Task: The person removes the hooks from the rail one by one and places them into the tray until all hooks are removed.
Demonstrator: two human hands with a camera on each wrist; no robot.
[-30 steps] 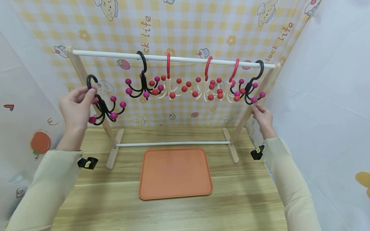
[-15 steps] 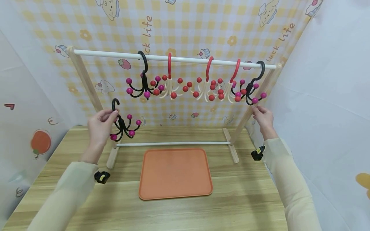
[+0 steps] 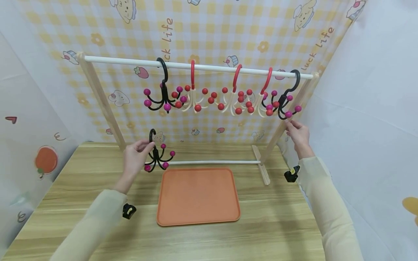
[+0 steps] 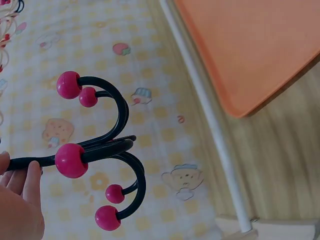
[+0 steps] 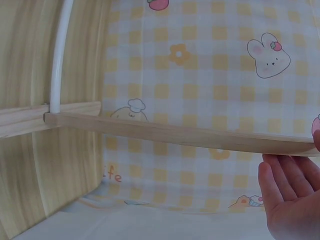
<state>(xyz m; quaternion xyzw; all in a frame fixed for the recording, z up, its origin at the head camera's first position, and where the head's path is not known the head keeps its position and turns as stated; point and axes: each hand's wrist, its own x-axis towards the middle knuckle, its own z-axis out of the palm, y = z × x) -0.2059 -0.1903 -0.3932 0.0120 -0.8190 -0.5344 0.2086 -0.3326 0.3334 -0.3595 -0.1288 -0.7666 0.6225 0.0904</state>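
My left hand [image 3: 135,157] pinches the neck of a black multi-arm hanger [image 3: 155,154] with magenta ball tips, held off the rack in front of the lower bar. In the left wrist view the hanger's curved arms [image 4: 122,112] spread out from my fingers. My right hand [image 3: 298,136] grips the right wooden post [image 5: 190,137] of the rack, fingers on one side and thumb on the other. Close above that hand hangs a black hanger [image 3: 282,101]. On the white top bar [image 3: 215,67] also hang another black hanger [image 3: 164,94] and several cream hangers with red hooks [image 3: 232,101].
An orange tray [image 3: 198,195] lies on the wooden table [image 3: 209,243], in front of the rack's lower white bar [image 3: 215,162]. The left post [image 3: 101,98] rises behind my left hand. Patterned cloth [image 3: 209,32] covers the back, and a pale wall [image 3: 365,137] stands at right.
My left hand has carried the black hanger down and to the right, from beside the left post to near the tray's back left corner. My right hand stays on the right post.
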